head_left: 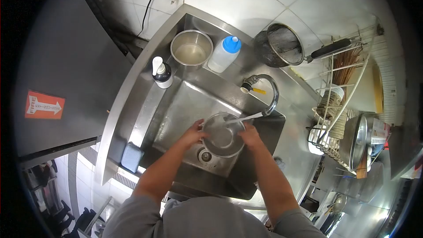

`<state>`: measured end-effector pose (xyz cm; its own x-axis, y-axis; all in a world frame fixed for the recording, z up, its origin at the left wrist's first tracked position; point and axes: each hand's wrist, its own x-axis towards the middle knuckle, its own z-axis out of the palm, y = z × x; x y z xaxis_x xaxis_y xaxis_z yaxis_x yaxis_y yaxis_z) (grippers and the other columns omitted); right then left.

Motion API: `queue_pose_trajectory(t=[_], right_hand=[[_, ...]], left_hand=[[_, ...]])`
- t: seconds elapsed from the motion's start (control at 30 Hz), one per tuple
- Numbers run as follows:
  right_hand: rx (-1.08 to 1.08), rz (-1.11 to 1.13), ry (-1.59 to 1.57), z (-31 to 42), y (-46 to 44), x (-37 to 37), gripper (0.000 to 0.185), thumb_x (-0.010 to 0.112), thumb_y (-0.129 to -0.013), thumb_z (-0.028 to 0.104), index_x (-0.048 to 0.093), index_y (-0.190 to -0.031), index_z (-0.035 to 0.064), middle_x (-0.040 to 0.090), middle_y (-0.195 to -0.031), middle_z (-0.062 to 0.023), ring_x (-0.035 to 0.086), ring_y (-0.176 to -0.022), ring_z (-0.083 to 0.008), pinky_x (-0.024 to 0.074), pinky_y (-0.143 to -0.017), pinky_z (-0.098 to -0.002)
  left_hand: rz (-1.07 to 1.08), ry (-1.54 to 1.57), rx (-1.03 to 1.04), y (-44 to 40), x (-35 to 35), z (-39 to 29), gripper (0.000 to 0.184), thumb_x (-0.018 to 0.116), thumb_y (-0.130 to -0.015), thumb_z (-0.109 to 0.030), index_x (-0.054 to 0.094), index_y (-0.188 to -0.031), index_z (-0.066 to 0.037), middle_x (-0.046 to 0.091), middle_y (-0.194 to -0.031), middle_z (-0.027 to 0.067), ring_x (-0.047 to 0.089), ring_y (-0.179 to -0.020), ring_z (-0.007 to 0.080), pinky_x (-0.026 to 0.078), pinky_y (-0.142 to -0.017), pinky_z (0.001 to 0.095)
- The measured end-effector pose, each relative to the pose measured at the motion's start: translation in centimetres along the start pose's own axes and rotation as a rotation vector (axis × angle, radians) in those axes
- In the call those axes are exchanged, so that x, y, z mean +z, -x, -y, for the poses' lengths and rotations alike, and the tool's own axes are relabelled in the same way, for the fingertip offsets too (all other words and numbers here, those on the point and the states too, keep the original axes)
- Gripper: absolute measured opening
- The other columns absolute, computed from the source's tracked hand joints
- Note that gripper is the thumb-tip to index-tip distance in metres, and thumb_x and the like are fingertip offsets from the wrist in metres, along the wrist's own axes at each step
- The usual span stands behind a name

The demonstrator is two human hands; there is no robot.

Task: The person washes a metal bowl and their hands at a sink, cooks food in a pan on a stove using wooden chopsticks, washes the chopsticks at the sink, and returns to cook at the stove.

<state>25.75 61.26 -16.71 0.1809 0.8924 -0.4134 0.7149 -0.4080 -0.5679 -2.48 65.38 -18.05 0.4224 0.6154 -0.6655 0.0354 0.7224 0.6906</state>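
Observation:
Both hands hold a round metal bowl (220, 139) over the steel sink (176, 110), one at each side of its rim. My left hand (194, 134) grips the left edge with its fingers at the rim. On the opposite edge, my right hand (250, 135) has its fingers partly hidden by the bowl. Water (249, 117) runs from the curved faucet (274, 97) into the bowl, where some has gathered. Just below the bowl's left side shows the sink drain (205, 155).
Along the sink's back ledge stand a dark pump bottle (163, 77), a steel pot (191, 64) with cloudy liquid and a blue-capped bottle (225, 54). A mesh strainer (286, 44) leans by the wall. A blue sponge (131, 157) lies left; a wire rack (328, 136) holds dishes at right.

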Motion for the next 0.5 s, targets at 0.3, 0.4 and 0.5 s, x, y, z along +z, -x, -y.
queue_pose_trajectory(t=[0.3, 0.4, 0.5], right_hand=[[-0.204, -0.563, -0.748, 7.5, -3.1, -0.1, 0.025, 0.069, -0.084, 0.019, 0.063, -0.099, 0.0, 0.064, -0.088, -0.0065, 0.06, -0.079, -0.0147, 0.0482, -0.072, -0.0262], [0.023, -0.336, -0.891, 11.2, -1.6, -2.0, 0.028, 0.066, -0.087, 0.027, 0.062, -0.094, 0.0006, 0.064, -0.083, -0.0069, 0.059, -0.072, -0.0154, 0.0472, -0.068, -0.0261], [0.092, -0.198, -0.392, 11.4, -0.4, -1.4, 0.035, 0.067, -0.084, 0.038, 0.061, -0.093, 0.0044, 0.064, -0.086, -0.0123, 0.061, -0.075, -0.0239, 0.0487, -0.071, -0.0333]], left_hand=[[0.036, 0.069, -0.041, -2.0, 1.2, 1.8, 0.051, 0.056, -0.077, -0.006, 0.043, -0.126, 0.0, 0.061, -0.099, 0.0151, 0.064, -0.079, 0.024, 0.058, -0.061, 0.0354], [-0.011, 0.195, -0.119, -2.1, 0.7, 2.3, 0.043, 0.054, -0.078, -0.006, 0.048, -0.12, 0.001, 0.061, -0.096, 0.0158, 0.064, -0.075, 0.0246, 0.057, -0.061, 0.0373], [-0.002, 0.267, -0.203, -3.1, -0.8, 4.1, 0.036, 0.052, -0.079, -0.005, 0.051, -0.114, 0.003, 0.062, -0.093, 0.0163, 0.064, -0.073, 0.0254, 0.056, -0.062, 0.0384]])
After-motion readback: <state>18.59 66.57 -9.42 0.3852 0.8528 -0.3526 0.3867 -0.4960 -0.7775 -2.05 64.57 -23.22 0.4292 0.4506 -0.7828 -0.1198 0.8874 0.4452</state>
